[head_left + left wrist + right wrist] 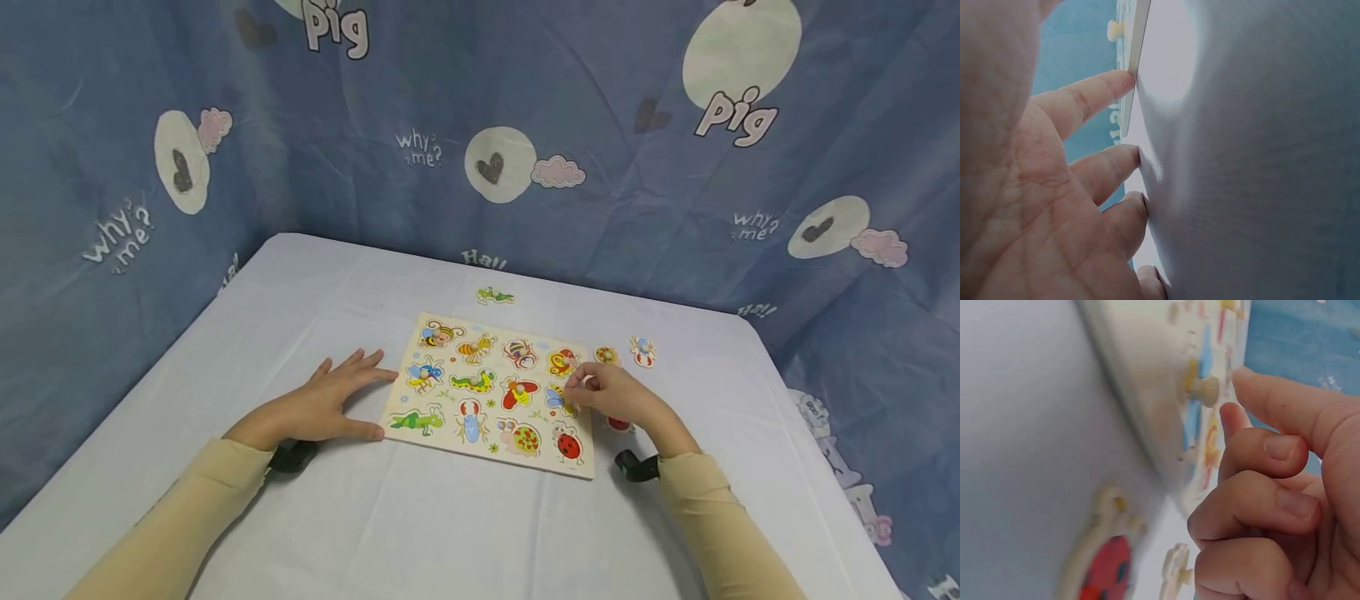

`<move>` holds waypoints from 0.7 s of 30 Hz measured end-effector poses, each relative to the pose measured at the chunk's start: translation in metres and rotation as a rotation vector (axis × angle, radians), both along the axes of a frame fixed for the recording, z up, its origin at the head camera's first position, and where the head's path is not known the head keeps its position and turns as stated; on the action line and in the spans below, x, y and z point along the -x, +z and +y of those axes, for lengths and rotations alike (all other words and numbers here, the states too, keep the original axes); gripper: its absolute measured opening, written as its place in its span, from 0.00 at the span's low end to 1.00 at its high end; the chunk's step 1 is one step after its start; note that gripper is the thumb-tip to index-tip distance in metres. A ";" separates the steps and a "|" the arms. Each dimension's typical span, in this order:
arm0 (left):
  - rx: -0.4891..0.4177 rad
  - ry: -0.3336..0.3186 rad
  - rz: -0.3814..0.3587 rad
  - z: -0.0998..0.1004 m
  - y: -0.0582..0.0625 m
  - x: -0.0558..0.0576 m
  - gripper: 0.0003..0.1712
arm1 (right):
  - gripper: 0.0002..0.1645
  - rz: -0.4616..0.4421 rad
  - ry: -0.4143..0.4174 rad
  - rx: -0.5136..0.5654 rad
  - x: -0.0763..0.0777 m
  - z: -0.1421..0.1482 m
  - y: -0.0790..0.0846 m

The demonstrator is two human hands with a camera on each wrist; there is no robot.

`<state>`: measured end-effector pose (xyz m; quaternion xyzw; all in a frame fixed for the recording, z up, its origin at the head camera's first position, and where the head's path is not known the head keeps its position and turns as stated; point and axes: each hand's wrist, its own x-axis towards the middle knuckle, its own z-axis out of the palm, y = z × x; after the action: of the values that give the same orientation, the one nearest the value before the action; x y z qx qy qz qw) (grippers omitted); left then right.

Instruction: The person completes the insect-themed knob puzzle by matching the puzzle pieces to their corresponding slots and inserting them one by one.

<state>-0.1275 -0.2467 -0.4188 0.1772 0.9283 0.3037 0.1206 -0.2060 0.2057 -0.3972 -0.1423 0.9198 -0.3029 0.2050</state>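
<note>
A wooden insect puzzle board [442, 390] lies on the white table. My left hand [326, 404] rests flat at its left side, fingers spread, with the index finger and thumb touching the board's edge; one fingertip meets that edge in the left wrist view. My right hand [615, 396] is over the right edge, near a blue-winged insect piece [555, 397]. In the right wrist view, its thumb and index finger stand slightly apart, just short of a wooden knob [1209, 392], and the other fingers are curled. The right hand partly covers a ladybug piece [619, 424].
Beyond the board lies a grasshopper piece [495, 296]. A blue beetle piece [642, 352] and a yellow-and-red piece [606, 356] are at the right. In the right wrist view, a red ladybug piece [1109, 569] lies beside the board. A patterned blue curtain [420, 75] surrounds the table.
</note>
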 end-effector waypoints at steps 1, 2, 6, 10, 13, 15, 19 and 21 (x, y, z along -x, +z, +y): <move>-0.001 -0.001 -0.001 0.000 0.000 0.000 0.52 | 0.13 0.004 -0.003 0.001 0.002 -0.001 0.001; -0.003 -0.001 -0.002 0.000 0.000 -0.001 0.52 | 0.14 0.010 -0.002 0.003 0.004 -0.002 0.003; -0.001 -0.001 -0.003 -0.001 -0.001 -0.001 0.52 | 0.15 0.021 -0.020 0.015 0.014 -0.010 0.011; 0.002 0.001 0.000 -0.001 0.000 -0.001 0.52 | 0.14 0.037 -0.026 0.026 0.029 -0.021 0.020; -0.002 0.000 0.001 -0.002 0.000 -0.001 0.52 | 0.15 0.064 -0.016 0.034 0.043 -0.031 0.026; -0.007 -0.002 0.002 -0.002 0.000 -0.001 0.52 | 0.15 0.083 -0.012 0.040 0.052 -0.037 0.030; -0.007 -0.008 0.003 -0.002 -0.001 0.000 0.52 | 0.16 0.116 -0.008 0.057 0.067 -0.048 0.036; -0.007 -0.011 0.001 -0.002 -0.001 0.000 0.52 | 0.16 0.117 -0.019 0.069 0.074 -0.053 0.037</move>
<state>-0.1271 -0.2490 -0.4197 0.1826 0.9264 0.3061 0.1212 -0.2796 0.1527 -0.3602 -0.1578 0.9205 -0.3277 0.1430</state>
